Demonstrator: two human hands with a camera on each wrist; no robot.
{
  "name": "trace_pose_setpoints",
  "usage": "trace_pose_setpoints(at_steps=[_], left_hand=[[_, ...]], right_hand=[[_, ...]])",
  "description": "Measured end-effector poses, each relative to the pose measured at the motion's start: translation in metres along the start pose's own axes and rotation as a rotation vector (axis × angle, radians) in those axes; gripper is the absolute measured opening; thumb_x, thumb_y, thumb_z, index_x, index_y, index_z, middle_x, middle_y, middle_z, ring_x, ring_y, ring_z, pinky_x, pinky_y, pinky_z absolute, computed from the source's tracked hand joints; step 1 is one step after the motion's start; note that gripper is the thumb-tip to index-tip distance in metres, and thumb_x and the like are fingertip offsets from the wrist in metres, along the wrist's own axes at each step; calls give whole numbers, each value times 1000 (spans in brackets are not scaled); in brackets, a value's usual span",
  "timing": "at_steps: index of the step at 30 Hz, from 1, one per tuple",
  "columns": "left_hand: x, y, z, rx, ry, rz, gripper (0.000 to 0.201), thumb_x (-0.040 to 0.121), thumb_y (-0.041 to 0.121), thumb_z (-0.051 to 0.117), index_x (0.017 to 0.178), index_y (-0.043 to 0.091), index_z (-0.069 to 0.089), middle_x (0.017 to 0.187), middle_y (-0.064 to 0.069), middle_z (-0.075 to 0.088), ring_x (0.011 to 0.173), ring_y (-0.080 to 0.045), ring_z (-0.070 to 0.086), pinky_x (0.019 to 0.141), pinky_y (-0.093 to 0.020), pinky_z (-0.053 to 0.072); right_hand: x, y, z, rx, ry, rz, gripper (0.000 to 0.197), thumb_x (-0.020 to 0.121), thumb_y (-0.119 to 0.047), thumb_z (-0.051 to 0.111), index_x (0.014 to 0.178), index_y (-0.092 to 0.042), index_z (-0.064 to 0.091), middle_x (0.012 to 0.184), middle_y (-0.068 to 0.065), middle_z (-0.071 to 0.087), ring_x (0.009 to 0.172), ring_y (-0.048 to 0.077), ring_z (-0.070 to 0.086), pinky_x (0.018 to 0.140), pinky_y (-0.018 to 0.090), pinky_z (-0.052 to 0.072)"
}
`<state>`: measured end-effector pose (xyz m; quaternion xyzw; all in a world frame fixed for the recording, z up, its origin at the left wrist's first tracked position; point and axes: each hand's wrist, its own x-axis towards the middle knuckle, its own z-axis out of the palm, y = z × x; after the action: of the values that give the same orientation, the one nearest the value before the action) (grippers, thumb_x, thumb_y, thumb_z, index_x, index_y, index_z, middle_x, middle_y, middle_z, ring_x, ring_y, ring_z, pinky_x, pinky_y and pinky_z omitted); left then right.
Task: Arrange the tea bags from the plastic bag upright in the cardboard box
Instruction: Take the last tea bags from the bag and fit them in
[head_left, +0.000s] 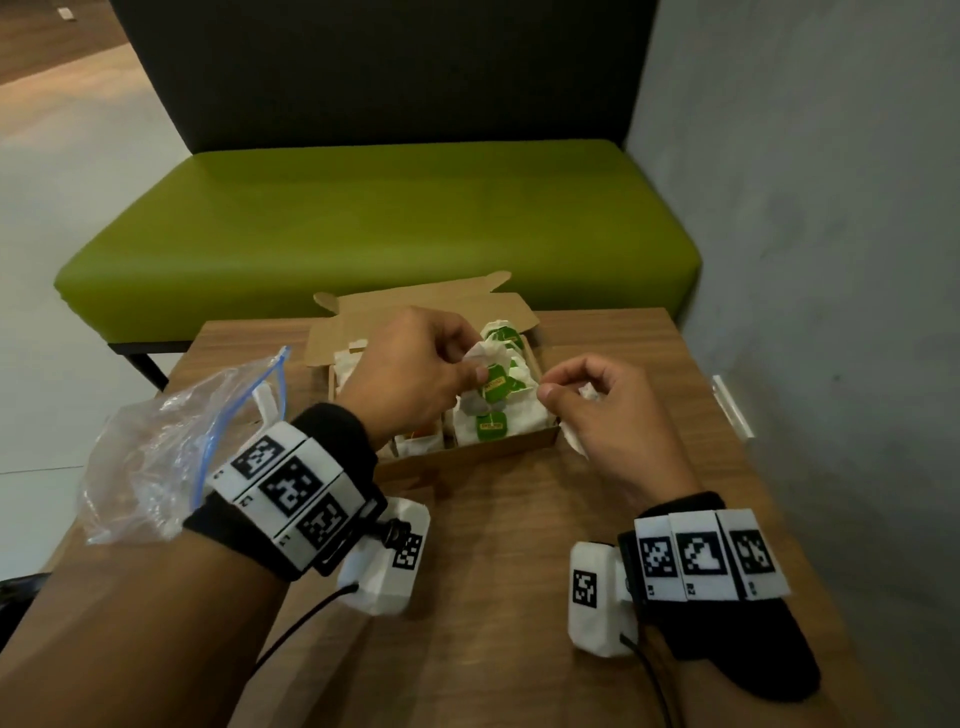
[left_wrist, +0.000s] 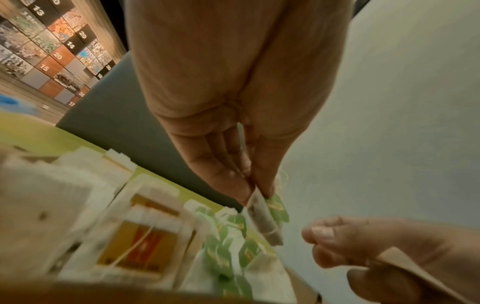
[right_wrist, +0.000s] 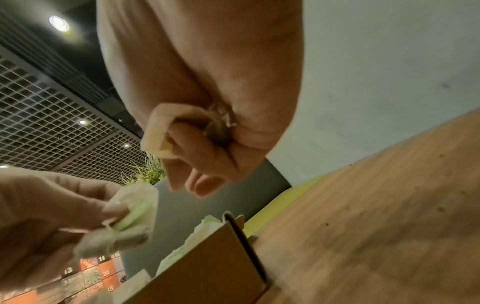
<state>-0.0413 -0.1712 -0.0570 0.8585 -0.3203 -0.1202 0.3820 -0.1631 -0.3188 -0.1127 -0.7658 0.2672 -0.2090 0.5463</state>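
An open cardboard box (head_left: 467, 451) on the wooden table holds several upright tea bags (head_left: 493, 423) with green tags at its right side. White bags with yellow-red tags (left_wrist: 135, 246) fill its left side. My left hand (head_left: 467, 364) hovers over the box and pinches a green-tagged tea bag (head_left: 488, 376) by its top, so the bag (left_wrist: 262, 218) hangs down. My right hand (head_left: 550, 389) is beside the box's right wall, fingers curled around another white tea bag (right_wrist: 158, 131) tucked in the palm. The plastic bag (head_left: 156, 457) lies crumpled at the table's left edge.
The box lid (head_left: 415, 317) stands open at the back. A green bench (head_left: 374, 228) runs behind the table, and a grey wall (head_left: 805, 260) closes the right side. Bare wooden table top (head_left: 519, 545) lies in front of the box.
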Motion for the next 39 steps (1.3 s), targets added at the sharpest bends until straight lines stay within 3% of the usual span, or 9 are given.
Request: trace_pose_setpoints(at_steps=[5, 10, 16, 20, 24, 26, 29, 36, 39], left_hand=[[8, -7, 25, 45, -75, -20, 13, 83, 18, 78, 94, 21, 71, 82, 4, 69, 69, -12, 66, 59, -26, 54], [12, -8, 32, 302, -136, -9, 15, 85, 23, 74, 82, 31, 63, 80, 8, 60, 79, -15, 57, 61, -24, 39], [12, 1, 29, 378, -248, 6, 11, 89, 18, 68, 100, 20, 70, 96, -3, 68, 86, -20, 60, 66, -25, 41], [13, 7, 32, 140, -278, -82, 4, 88, 12, 71, 92, 12, 70, 81, -5, 73, 68, -17, 70, 51, -20, 51], [14, 10, 41, -120, -236, -205, 11, 85, 6, 74, 81, 13, 66, 74, -9, 72, 67, -19, 73, 59, -29, 61], [16, 8, 43, 88, -235, -151, 9, 84, 16, 76, 82, 16, 67, 77, -4, 72, 66, -16, 69, 50, -22, 51], [17, 6, 43, 348, -257, -68, 9, 85, 26, 74, 85, 20, 67, 82, 1, 67, 78, -17, 62, 60, -24, 41], [19, 5, 49, 438, -271, -21, 37, 91, 20, 62, 59, 28, 46, 65, 5, 49, 66, -18, 49, 50, -23, 29], [21, 7, 53, 464, -244, -9, 17, 90, 20, 64, 73, 21, 63, 76, -1, 59, 72, -20, 55, 57, -26, 38]], right_hand=[[-2, -2, -7, -117, -64, 45, 6, 89, -24, 74, 86, -28, 73, 99, -13, 68, 103, 5, 58, 73, 23, 44], [-4, -5, -9, -188, -104, 108, 4, 90, -25, 74, 92, -28, 74, 101, -8, 69, 95, 7, 61, 66, 21, 42], [-6, -9, -9, -218, -150, 148, 12, 90, -28, 74, 101, -25, 74, 107, -6, 67, 91, 4, 58, 62, 18, 41], [-6, -14, -6, -188, -146, 138, 15, 95, -39, 65, 105, -28, 69, 104, -9, 64, 93, 6, 58, 64, 22, 42], [-5, -15, -7, -178, -124, 152, 17, 97, -46, 60, 104, -31, 66, 104, -10, 62, 91, 1, 53, 62, 22, 37], [-5, -14, -8, -213, -131, 163, 12, 95, -40, 65, 102, -31, 65, 104, -11, 61, 91, 2, 54, 61, 21, 38], [-5, -12, -8, -240, -122, 161, 5, 92, -31, 70, 93, -29, 66, 101, -9, 64, 91, 8, 59, 60, 22, 39], [-8, -15, -6, -376, -282, 150, 11, 97, -24, 64, 102, -26, 73, 100, -9, 67, 88, 0, 55, 64, 17, 38], [-9, -16, -3, -444, -311, 166, 14, 98, -27, 61, 107, -26, 73, 103, -6, 68, 93, 6, 58, 63, 18, 38]])
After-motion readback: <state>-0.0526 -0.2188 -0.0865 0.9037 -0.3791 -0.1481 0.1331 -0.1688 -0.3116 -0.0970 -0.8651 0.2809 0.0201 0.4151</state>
